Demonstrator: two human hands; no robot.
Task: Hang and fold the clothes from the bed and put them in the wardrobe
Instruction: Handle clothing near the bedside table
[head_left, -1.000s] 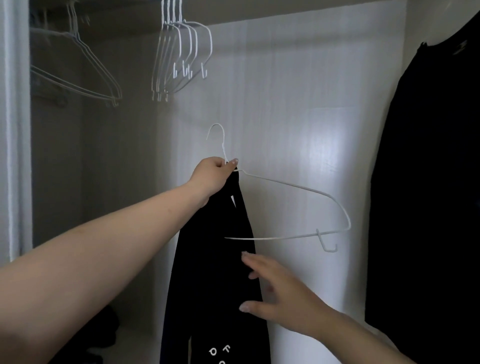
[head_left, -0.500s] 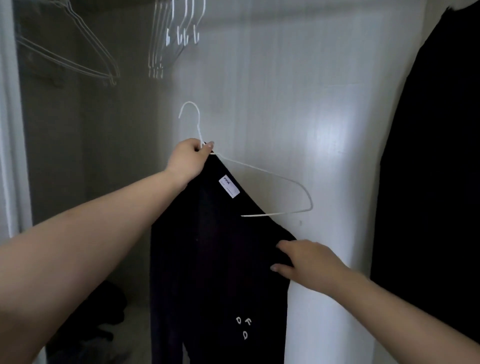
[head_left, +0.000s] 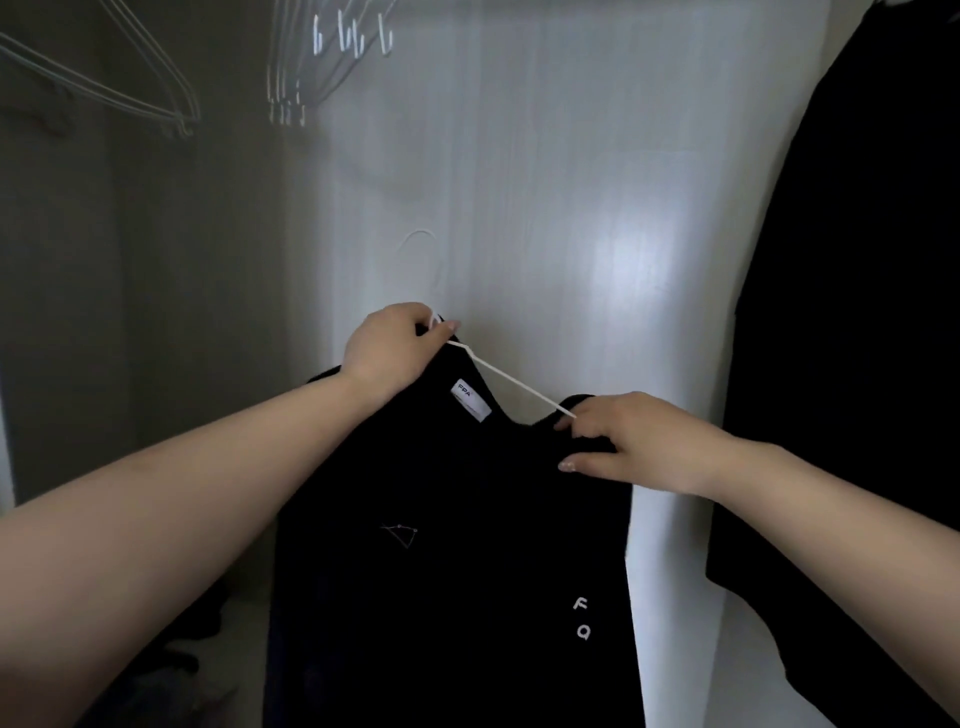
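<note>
Two bare forearms reach in from the bottom corners toward the middle of the view. Between them hangs a black garment (head_left: 457, 545), filling the lower centre, small white letters "F" and "Q" low on its right side, a faint outlined triangle mark mid-chest. White neck label (head_left: 470, 407) reading "FPA" sits just under the collar, tilted.

Right hand (head_left: 631, 441) pinches the garment's right shoulder where the fabric meets the hanger arm; thumb below, fingers curled over the cloth, touching the wire end. Grip narrow, closed on fabric.

Left hand (head_left: 390, 349) is higher and a bit further in, fingers curled tight round the neck of a white wire hanger (head_left: 511, 383), with collar fabric bunched under the same grip. One straight wire arm runs down-right from this hand to the right hand. The hook above the left hand is faint and blurred against the wall; shape only just readable. The hanger's left arm is hidden under cloth.

Garment is held in the air inside the wardrobe, on the hanger, not on the rail.

Beyond: pale wardrobe back wall (head_left: 571, 208) with a bright reflection patch. Right edge, another dark garment (head_left: 857, 364) hangs, well apart from the held one. Upper left, empty white wire hangers (head_left: 322, 67) in a bunch, motion-blurred, plus more hangers (head_left: 130, 88) further left in shadow. Bottom left floor, dark heap (head_left: 176, 660), cannot tell what.
</note>
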